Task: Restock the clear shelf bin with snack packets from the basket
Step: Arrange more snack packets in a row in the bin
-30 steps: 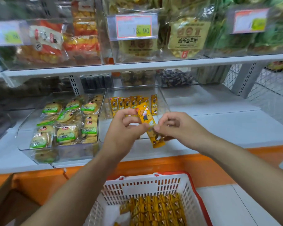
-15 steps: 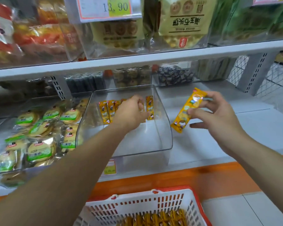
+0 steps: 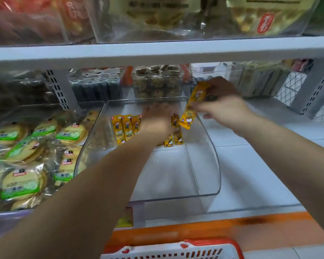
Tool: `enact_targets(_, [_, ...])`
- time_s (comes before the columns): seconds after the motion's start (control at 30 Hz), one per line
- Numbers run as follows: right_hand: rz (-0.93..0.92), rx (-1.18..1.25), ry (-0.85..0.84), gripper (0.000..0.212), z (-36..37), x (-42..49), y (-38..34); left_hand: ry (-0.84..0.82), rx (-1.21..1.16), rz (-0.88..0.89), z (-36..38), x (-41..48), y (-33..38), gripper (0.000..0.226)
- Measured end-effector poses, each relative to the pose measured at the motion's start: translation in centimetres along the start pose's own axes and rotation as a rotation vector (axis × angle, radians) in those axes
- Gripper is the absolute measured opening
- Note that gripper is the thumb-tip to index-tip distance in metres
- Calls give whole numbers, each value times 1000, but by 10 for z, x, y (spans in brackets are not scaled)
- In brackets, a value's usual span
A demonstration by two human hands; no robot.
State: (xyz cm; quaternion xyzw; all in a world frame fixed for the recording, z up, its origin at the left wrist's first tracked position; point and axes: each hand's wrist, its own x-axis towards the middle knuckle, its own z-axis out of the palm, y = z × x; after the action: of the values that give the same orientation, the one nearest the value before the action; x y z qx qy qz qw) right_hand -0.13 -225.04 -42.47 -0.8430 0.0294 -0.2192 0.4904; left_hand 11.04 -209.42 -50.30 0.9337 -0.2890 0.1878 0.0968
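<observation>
Store shelving, white metal: upper shelf board (image 3: 157, 51) spans the view, lower shelf deck (image 3: 260, 165) beneath it. Perforated grey uprights, one at left (image 3: 61, 88), one at right (image 3: 314, 90). White wire-mesh panel (image 3: 295, 86) far right. Orange trim strip (image 3: 204, 230) along the deck's front. Upper clear bins (image 3: 195, 32) of bagged snacks, blurred. Green-labelled round cakes (image 3: 36, 156) at left. Light even, soft.

The person's left forearm (image 3: 101, 184) and right forearm (image 3: 288, 150) are bare along the whole length that shows, from the picture's edge to the wrist. The left hand (image 3: 157, 118) and right hand (image 3: 224, 109) are bare too. The fingers are blurred, so fine detail is unclear.
</observation>
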Motion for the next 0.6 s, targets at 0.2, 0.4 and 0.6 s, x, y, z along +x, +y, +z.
enact_targets(0.2, [-100, -597, -196, 53, 21, 46, 7, -25, -29, 19, -11, -1, -12, 41])
enact_targets(0.4, [-142, -888, -274, 38, 37, 62, 1, 13, -89, -34, -6, -6, -15, 38])
enact_targets(0.6, [-239, -1059, -299, 8, 47, 65, 1, 38, -37, -13, 2, -15, -19, 60])
